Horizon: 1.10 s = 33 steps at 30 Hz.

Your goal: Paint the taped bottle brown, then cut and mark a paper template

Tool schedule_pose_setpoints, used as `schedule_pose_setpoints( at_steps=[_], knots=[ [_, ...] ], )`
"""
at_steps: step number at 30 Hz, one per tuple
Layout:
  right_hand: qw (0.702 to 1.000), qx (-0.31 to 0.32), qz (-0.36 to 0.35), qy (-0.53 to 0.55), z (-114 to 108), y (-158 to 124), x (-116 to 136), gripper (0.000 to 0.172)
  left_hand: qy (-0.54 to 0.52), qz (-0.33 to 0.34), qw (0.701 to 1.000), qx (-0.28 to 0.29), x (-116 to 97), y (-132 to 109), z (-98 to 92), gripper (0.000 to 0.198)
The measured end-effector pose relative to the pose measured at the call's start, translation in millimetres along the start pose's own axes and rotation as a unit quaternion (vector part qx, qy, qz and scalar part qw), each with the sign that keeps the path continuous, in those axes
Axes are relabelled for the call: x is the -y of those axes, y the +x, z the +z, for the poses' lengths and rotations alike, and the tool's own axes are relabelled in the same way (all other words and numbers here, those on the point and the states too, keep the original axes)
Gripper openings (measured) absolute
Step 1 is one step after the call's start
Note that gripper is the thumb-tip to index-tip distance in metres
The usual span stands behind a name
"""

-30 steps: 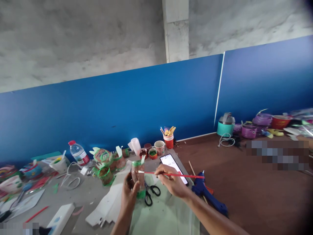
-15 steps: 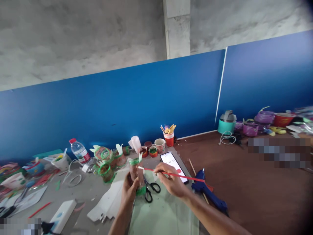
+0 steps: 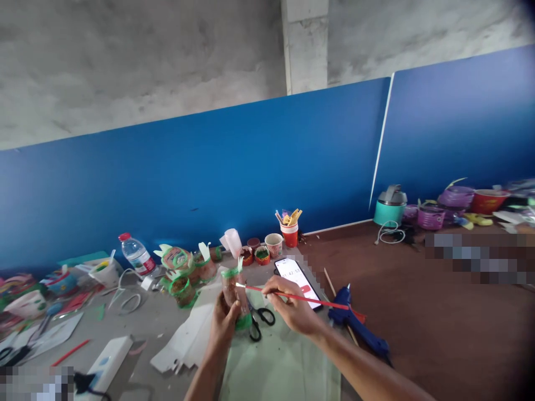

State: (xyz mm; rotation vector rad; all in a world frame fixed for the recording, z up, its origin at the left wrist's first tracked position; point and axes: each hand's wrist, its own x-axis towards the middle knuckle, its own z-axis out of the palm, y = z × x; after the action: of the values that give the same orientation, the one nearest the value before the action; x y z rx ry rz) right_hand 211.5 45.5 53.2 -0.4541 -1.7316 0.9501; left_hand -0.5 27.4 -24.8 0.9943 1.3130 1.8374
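My left hand (image 3: 224,318) is wrapped round a brown cylinder (image 3: 231,287) with green bands at its top and bottom and a pale, finger-like piece standing up from its rim. Pinched in my right hand (image 3: 290,306) is a long, thin paintbrush (image 3: 311,299) with a red handle. Its pale tip is at the front of the cylinder, touching or very close to it. Black-handled scissors (image 3: 266,317) lie just behind the cylinder, partly hidden by it. Beyond my right hand lies a phone (image 3: 288,269) with a lit screen showing a timer.
A blue glue gun (image 3: 363,329) rests right of my right forearm. White paper pieces (image 3: 184,340) lie left of my left hand. Several small green-and-brown pots (image 3: 183,292), a water bottle (image 3: 137,256) and a paper cup (image 3: 273,245) stand toward the blue partition (image 3: 234,172).
The view has shifted very slightly. Both hands keep their grips, and the brush tip stays at about the same spot on the cylinder.
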Motion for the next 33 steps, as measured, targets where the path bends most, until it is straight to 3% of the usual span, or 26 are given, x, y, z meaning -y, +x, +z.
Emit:
schedule_pose_setpoints(
  at_steps=[7,14,20,33],
  knots=[
    [1.000,-0.020,0.023,0.006,-3.8,1.4,-2.1,0.015,0.017,-0.022,0.999,0.017,-6.9,-2.1,1.8,0.059],
    [0.998,-0.010,0.062,0.026,-3.5,3.9,0.4,0.013,-0.034,-0.051,0.997,0.041,-16.7,-5.2,3.2,0.057],
    [0.996,-0.018,0.072,0.045,-3.8,4.8,4.1,0.011,-0.055,-0.089,0.994,0.029,-16.8,-8.3,2.4,0.058],
    [0.995,-0.004,0.084,0.059,-7.2,4.5,1.2,0.012,-0.058,-0.083,0.994,0.030,-16.3,-9.5,4.6,0.056]
  ],
)
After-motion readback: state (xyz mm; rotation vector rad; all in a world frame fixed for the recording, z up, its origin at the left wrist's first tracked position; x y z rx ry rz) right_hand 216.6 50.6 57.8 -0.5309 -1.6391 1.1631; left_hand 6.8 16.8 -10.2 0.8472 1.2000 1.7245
